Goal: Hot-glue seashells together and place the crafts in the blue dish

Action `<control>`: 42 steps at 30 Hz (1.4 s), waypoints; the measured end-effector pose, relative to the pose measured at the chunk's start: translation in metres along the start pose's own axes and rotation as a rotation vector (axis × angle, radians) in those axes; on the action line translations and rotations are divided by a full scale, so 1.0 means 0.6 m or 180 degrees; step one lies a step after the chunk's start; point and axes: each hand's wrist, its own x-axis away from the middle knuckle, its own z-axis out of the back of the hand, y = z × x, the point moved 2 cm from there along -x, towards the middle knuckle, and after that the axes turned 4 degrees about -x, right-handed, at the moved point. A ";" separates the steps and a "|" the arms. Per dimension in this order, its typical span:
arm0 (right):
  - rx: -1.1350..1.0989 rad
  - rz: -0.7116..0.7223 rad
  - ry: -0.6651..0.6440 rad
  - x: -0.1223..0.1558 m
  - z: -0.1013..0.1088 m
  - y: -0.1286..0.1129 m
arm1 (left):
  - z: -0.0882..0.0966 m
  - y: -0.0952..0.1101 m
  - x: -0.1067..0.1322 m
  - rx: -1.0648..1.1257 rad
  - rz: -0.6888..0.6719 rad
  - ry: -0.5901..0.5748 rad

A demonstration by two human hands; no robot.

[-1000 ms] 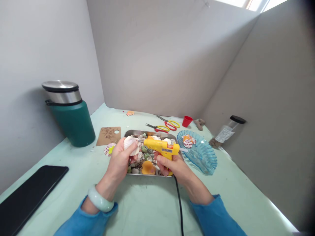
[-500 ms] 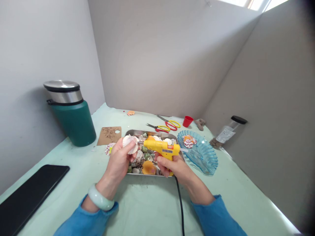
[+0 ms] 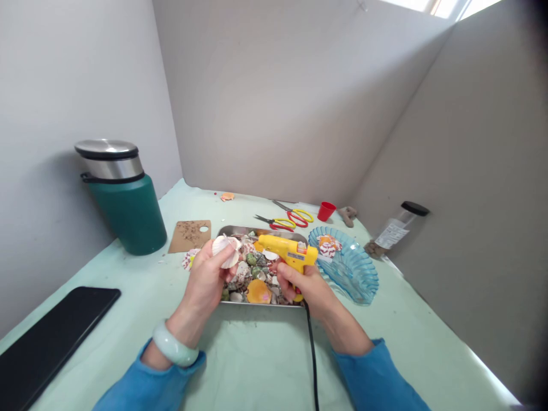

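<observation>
My left hand [image 3: 206,279] pinches a white scallop shell [image 3: 226,251] above the left end of a metal tray [image 3: 261,302] filled with several coloured shells. My right hand [image 3: 303,285] grips a yellow glue gun [image 3: 287,251] over the tray's right half, its nozzle pointing left toward the shell with a small gap between them. The gun's black cord [image 3: 311,354] runs down toward me. A pale green bangle [image 3: 173,346] sits on my left wrist.
A blue glass dish [image 3: 351,268] with two shells lies right of the tray. Behind are scissors [image 3: 286,220], a red cup [image 3: 326,210], a brown card [image 3: 190,236], a green flask [image 3: 124,200], and a clear jar [image 3: 396,231]. A black tablet [image 3: 47,342] lies at left.
The glue gun has pulled back to the right, away from the white shell, and tilted slightly. My left hand still holds the shell in nearly the same place.
</observation>
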 end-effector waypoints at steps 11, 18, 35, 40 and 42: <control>0.3860 0.0334 0.0373 0.004 0.032 -0.031 | -0.003 -0.001 0.002 -0.0105 0.0070 -0.0036; 0.4488 0.0469 -0.0063 0.007 0.022 -0.051 | -0.005 -0.002 0.004 -0.0273 -0.0031 -0.0031; 0.2462 0.1930 0.0700 0.012 -0.071 -0.035 | -0.016 -0.009 0.012 -0.0332 -0.0043 -0.0363; 0.2070 0.1693 0.0651 0.013 -0.066 -0.036 | -0.018 -0.008 0.015 -0.0261 0.0100 -0.0539; 0.1830 0.1504 0.0617 0.011 -0.062 -0.035 | -0.019 -0.007 0.016 -0.0240 0.0118 -0.0569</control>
